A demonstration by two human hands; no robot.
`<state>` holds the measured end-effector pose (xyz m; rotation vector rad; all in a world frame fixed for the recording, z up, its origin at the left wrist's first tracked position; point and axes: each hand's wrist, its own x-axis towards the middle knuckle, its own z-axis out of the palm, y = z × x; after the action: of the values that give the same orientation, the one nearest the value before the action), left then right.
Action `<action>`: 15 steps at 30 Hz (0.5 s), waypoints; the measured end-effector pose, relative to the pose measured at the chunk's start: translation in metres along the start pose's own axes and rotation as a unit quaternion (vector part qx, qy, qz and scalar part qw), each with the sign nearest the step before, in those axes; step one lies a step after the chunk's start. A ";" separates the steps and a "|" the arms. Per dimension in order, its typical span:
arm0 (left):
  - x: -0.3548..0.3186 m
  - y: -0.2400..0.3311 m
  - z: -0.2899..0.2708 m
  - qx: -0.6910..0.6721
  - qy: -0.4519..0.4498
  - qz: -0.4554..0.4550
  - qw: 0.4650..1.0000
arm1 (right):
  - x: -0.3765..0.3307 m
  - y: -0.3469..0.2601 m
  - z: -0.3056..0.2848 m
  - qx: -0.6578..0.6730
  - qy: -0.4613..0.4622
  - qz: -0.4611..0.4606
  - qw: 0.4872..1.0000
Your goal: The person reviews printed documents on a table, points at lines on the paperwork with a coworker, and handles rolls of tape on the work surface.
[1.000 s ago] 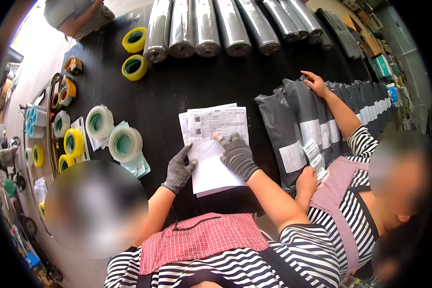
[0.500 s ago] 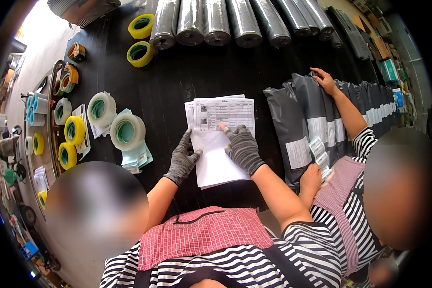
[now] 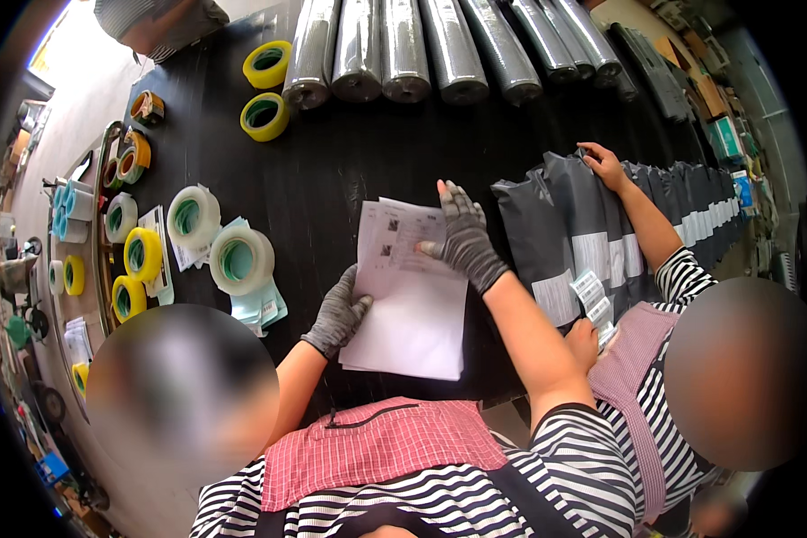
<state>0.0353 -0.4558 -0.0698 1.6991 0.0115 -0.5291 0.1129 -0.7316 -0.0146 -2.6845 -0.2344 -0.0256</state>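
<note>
A small stack of printed paper sheets [image 3: 405, 327] lies tilted in front of me, with a table and small pictures on its upper half. My left hand [image 3: 336, 316], in a grey striped glove with bare fingertips, grips the stack's left edge, thumb on top and fingers partly hidden. At the upper right edge, my right hand [image 3: 469, 240], gloved the same way, has its fingers stretched out past the paper. Its thumb rests on the printed side. Close by on the right stand grey plastic mailing bags [image 3: 533, 220] with white labels.
A co-worker's hand [image 3: 605, 169] touches the bags; the other holds a label strip [image 3: 592, 298]. Clear tape rolls [image 3: 242, 260] and yellow tape rolls [image 3: 264, 117] sit left on the black table [image 3: 332, 179]. Wrapped grey rolls [image 3: 406, 67] line the far side.
The sheets have tilted clockwise and come slightly nearer to me. My right hand has moved up and right, from lying over the page to its upper right edge, fingers now straighter.
</note>
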 end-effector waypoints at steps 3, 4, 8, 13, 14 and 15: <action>0.006 0.063 -0.009 0.035 -0.111 0.010 0.993 | 0.036 0.050 -0.049 0.245 -0.259 0.025 0.934; 0.012 0.066 -0.017 0.086 -0.115 0.027 0.989 | 0.047 0.066 -0.049 0.292 -0.251 0.000 0.923; 0.011 0.064 -0.056 0.113 -0.030 0.053 0.992 | 0.061 0.030 -0.062 0.289 -0.377 0.038 0.879; 0.026 0.100 -0.040 0.348 0.280 0.214 0.869 | 0.111 0.141 -0.129 0.365 0.197 0.168 0.894; 0.026 0.099 -0.045 0.338 0.269 0.193 0.881 | 0.127 0.142 -0.128 0.407 0.226 0.247 0.850; 0.020 0.064 -0.043 0.416 0.203 0.232 0.855 | 0.153 0.160 -0.138 0.438 0.271 0.316 0.797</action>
<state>0.0870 -0.4351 -0.0129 2.5305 -0.3638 0.2590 0.2931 -0.9087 0.0493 -1.6069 0.6766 -0.3737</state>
